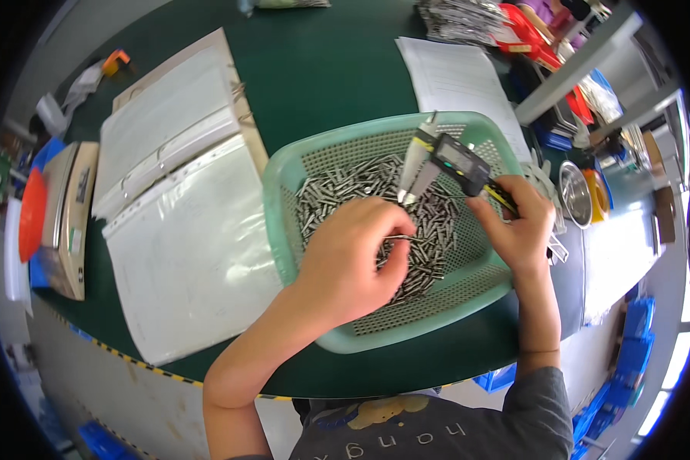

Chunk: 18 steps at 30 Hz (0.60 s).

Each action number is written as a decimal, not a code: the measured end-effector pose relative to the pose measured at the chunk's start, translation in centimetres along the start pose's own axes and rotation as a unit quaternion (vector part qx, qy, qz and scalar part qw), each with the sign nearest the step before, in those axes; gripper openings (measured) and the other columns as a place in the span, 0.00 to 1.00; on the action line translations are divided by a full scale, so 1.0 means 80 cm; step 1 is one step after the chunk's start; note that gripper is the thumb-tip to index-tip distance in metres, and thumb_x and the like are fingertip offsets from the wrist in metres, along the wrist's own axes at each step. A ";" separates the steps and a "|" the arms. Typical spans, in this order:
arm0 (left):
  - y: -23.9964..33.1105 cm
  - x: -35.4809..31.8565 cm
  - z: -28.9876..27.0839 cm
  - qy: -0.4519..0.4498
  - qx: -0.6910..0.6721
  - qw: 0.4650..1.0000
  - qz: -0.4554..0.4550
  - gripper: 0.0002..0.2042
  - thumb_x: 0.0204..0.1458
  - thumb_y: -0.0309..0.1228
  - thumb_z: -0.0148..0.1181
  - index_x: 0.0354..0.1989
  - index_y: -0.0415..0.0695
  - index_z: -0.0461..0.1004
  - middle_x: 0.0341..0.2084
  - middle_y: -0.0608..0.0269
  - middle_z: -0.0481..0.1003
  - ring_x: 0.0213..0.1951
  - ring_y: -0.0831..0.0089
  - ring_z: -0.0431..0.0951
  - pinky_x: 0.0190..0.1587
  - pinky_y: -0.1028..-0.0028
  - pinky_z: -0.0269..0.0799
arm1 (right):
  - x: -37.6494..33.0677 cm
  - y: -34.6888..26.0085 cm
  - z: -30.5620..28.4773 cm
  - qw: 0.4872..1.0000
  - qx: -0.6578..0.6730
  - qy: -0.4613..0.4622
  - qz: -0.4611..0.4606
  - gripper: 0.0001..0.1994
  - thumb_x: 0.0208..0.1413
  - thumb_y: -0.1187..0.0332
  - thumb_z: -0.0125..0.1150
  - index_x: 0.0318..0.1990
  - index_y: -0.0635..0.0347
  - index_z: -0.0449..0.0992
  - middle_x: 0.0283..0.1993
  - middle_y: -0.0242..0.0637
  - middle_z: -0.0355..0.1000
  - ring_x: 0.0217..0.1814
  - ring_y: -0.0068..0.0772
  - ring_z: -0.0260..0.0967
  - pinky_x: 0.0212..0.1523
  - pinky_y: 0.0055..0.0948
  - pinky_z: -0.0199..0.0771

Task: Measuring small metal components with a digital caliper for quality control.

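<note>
A pale green perforated plastic basket [395, 335] stands in front of me with a heap of small metal pins [429, 268] in it. Over the heap, my left hand [349, 257] is closed in a pinch, and a thin metal pin [396, 238] shows between thumb and fingers. My right hand [523, 222] grips a black digital caliper [460, 161] by its beam, above the basket's right side. The caliper's jaws point down toward the pins, just beyond my left fingertips. No pin can be made out between the jaws.
Left of the basket lies an open ring binder [184, 253] with clear sleeves. Farther left stands a beige boxy device [73, 222]. Paper sheets [464, 80] lie behind the basket, a metal bowl [574, 193] to its right. At the top right, another person [548, 19] is partly visible.
</note>
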<state>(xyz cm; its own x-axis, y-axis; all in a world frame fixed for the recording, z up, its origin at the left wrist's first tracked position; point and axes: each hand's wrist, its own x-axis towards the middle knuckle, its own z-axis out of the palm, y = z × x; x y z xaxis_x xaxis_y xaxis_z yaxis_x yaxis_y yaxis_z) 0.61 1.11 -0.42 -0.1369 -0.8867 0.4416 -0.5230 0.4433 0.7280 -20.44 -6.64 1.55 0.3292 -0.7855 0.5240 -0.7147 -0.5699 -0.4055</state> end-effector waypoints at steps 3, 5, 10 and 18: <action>0.000 0.002 -0.004 0.007 -0.092 0.995 -0.045 0.07 0.43 0.19 0.58 0.32 0.39 0.72 0.28 0.62 0.73 0.33 0.71 0.74 0.36 0.75 0.68 | -0.002 -0.001 -0.006 1.000 -0.002 0.012 0.000 0.14 0.39 0.64 0.69 0.31 0.63 0.73 0.21 0.37 0.68 0.15 0.29 0.61 0.17 0.23 0.61; -0.005 0.003 -0.003 0.095 -0.217 0.965 -0.110 0.08 0.44 0.23 0.60 0.34 0.41 0.72 0.28 0.65 0.74 0.31 0.76 0.75 0.37 0.75 0.68 | -0.002 -0.002 -0.010 0.999 -0.002 0.039 -0.020 0.14 0.40 0.66 0.68 0.32 0.63 0.73 0.21 0.38 0.68 0.15 0.29 0.61 0.17 0.23 0.62; -0.007 0.002 -0.015 0.073 -0.402 0.897 -0.170 0.09 0.45 0.21 0.62 0.36 0.36 0.73 0.33 0.61 0.75 0.36 0.76 0.74 0.43 0.76 0.69 | -0.003 -0.006 -0.016 0.999 0.037 0.022 -0.027 0.14 0.40 0.67 0.67 0.33 0.64 0.73 0.22 0.37 0.68 0.15 0.28 0.60 0.17 0.22 0.61; -0.010 0.000 -0.020 0.035 -0.430 0.890 -0.147 0.09 0.45 0.21 0.63 0.35 0.35 0.72 0.33 0.61 0.74 0.37 0.75 0.73 0.44 0.74 0.68 | -0.003 -0.007 -0.013 0.995 0.079 -0.006 -0.061 0.14 0.39 0.67 0.69 0.32 0.64 0.73 0.22 0.35 0.68 0.15 0.27 0.60 0.17 0.22 0.61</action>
<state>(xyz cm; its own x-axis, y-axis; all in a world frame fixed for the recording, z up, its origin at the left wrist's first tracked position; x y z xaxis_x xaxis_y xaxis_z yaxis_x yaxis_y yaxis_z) 2.37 0.94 -0.19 -0.0320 -0.9841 0.1746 0.3135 0.1560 0.9367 -20.80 -5.88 2.43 0.4147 -0.7106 0.5684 -0.5639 -0.6910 -0.4523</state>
